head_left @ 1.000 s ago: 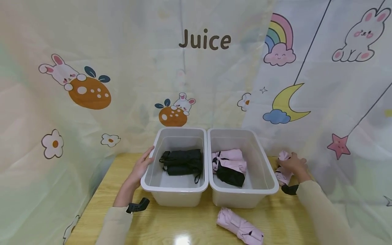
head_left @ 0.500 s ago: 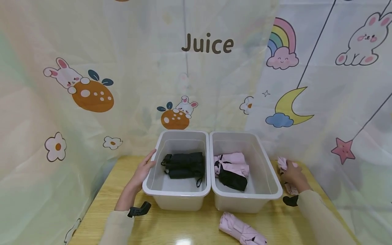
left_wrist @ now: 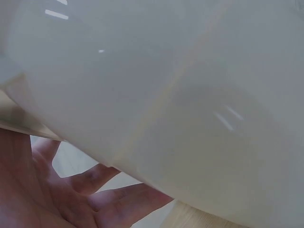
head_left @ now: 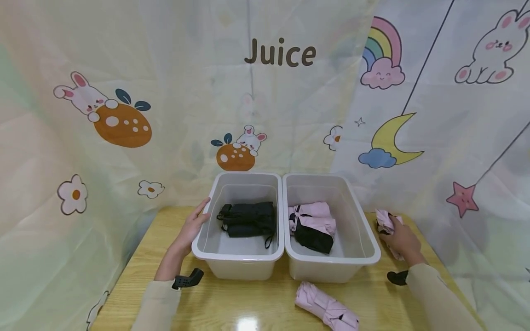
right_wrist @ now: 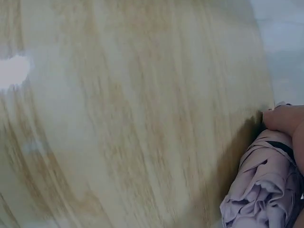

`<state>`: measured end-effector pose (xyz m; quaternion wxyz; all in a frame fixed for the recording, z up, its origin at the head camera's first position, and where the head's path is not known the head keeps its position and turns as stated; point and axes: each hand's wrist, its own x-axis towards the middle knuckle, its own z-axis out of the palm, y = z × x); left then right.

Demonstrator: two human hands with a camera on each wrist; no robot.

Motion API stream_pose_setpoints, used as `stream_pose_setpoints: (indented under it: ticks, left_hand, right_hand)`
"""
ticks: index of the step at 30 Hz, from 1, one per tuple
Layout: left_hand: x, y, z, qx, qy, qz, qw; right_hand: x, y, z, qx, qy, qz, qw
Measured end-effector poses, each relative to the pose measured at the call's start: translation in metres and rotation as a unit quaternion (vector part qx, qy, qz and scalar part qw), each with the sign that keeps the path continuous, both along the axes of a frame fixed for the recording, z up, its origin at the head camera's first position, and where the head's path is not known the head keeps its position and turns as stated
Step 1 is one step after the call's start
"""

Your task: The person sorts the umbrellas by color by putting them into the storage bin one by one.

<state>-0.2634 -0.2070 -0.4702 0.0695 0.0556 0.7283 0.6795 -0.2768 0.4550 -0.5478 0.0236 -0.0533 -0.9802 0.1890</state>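
Two white bins stand side by side on a wooden table. The left bin holds a folded black umbrella. The right bin holds a pink umbrella and a black one. My left hand rests with straight fingers against the left bin's outer wall. My right hand grips a folded pink umbrella on the table right of the bins; its pink folds show in the right wrist view. Another pink umbrella lies in front of the right bin.
A cartoon-printed cloth backdrop hangs close behind the bins and wraps both sides of the table. The table's left edge lies near my left sleeve.
My right hand has closed round the pink umbrella and drawn it a little nearer along the table. The left hand has stayed against the left bin.
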Motion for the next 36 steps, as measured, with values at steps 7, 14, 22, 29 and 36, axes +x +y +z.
stream_pose_setpoints:
  ticks: [7, 14, 22, 29, 36]
  left_hand:
    - [0.0, 0.001, 0.002, -0.012, -0.003, 0.002, 0.9999]
    - [0.0, 0.003, 0.0, -0.005, 0.0, -0.004, 1.0]
    - [0.0, 0.0, 0.002, -0.016, -0.007, -0.004, 0.9998]
    - [-0.002, -0.001, -0.001, -0.004, -0.016, -0.006, 0.9998]
    - [0.0, -0.001, 0.0, 0.001, -0.008, -0.008, 0.9999]
  right_hand:
    - [0.001, 0.008, 0.005, -0.033, 0.027, -0.002, 0.999]
    - [-0.002, 0.006, 0.057, -0.049, 0.062, 0.043, 0.996]
    - [-0.007, -0.019, 0.138, -0.051, 0.06, 0.118, 0.99]
    - [-0.014, -0.051, 0.191, -0.042, 0.066, 0.168, 0.983]
    - [-0.031, -0.092, 0.222, -0.036, 0.085, 0.209, 0.974]
